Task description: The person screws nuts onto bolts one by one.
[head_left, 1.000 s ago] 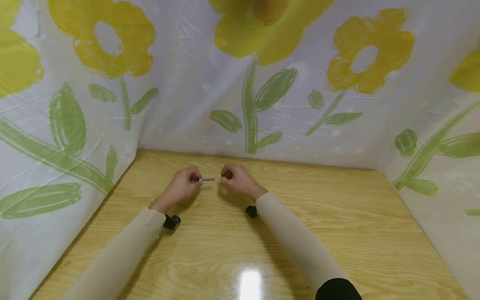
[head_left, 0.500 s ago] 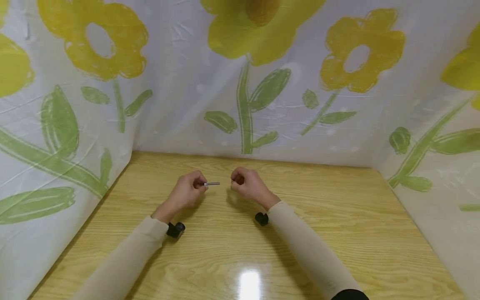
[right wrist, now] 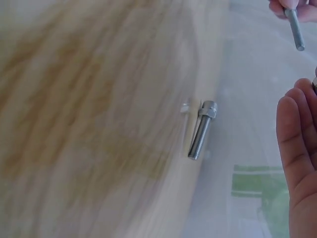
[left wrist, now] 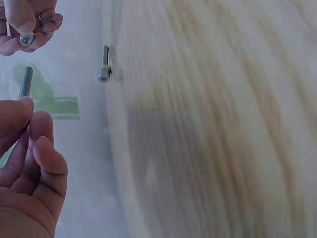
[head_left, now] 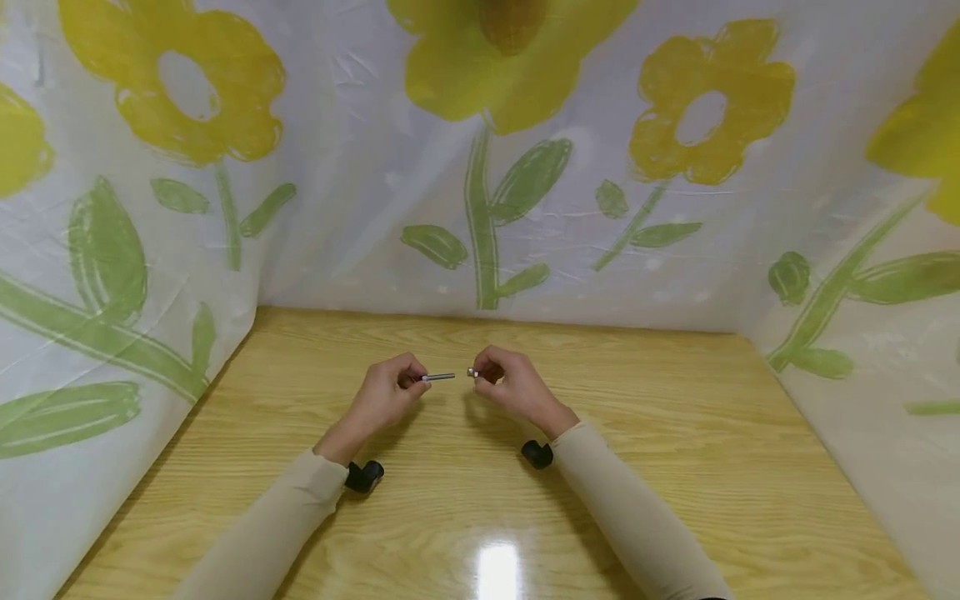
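Note:
My left hand (head_left: 388,393) pinches a slim metal bolt (head_left: 439,377) between thumb and fingertips, its shank pointing right. Facing it, my right hand (head_left: 519,390) holds a small metal nut (head_left: 472,372) at its fingertips. A short gap separates bolt end and nut, and both are above the table. In the left wrist view the nut (left wrist: 26,39) shows its round hole toward the bolt (left wrist: 26,82). The right wrist view catches the bolt shank (right wrist: 295,32) at the top, while the nut is mostly cut off at the edge.
Another metal bolt with a thick head (right wrist: 203,130) appears by the table's far edge in both wrist views; the head view does not show it. The wood-grain table (head_left: 450,517) is walled by a flower-print curtain (head_left: 360,208). Black wrist cameras (head_left: 365,477) hang under both wrists.
Both hands have shifted slightly right and nearer in the head view, partly as the head view turns. The nut now shows more clearly at the right fingertips. Both grips hold.

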`<state>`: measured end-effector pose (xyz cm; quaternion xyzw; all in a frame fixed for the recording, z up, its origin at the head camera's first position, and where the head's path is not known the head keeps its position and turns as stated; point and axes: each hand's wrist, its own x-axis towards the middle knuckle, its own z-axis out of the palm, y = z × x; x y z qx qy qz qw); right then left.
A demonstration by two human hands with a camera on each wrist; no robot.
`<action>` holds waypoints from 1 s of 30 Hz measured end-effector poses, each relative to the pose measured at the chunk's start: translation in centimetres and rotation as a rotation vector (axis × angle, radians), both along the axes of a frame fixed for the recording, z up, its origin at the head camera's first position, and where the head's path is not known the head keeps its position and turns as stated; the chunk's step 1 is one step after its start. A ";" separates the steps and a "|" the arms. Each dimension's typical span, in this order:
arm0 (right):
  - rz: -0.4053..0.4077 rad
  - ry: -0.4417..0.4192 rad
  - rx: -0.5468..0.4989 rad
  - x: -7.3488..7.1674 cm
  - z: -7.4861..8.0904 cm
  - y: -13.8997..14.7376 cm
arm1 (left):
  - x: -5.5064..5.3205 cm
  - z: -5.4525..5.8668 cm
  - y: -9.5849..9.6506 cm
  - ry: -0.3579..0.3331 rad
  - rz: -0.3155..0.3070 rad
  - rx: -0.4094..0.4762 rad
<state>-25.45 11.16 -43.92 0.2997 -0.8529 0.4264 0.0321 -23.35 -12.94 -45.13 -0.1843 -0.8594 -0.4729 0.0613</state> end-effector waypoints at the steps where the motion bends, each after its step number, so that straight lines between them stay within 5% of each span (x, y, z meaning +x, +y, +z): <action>1: 0.001 -0.002 -0.006 0.1 0.0 0.2 | 0.1 0.0 0.1 0.006 -0.002 -0.002; 23: -0.016 0.005 -0.129 2.2 0.6 2.8 | 1.1 1.2 3.6 0.050 -0.053 0.051; 30: 0.005 0.061 -0.171 4.2 3.1 2.4 | 1.2 1.2 3.9 0.061 -0.068 0.075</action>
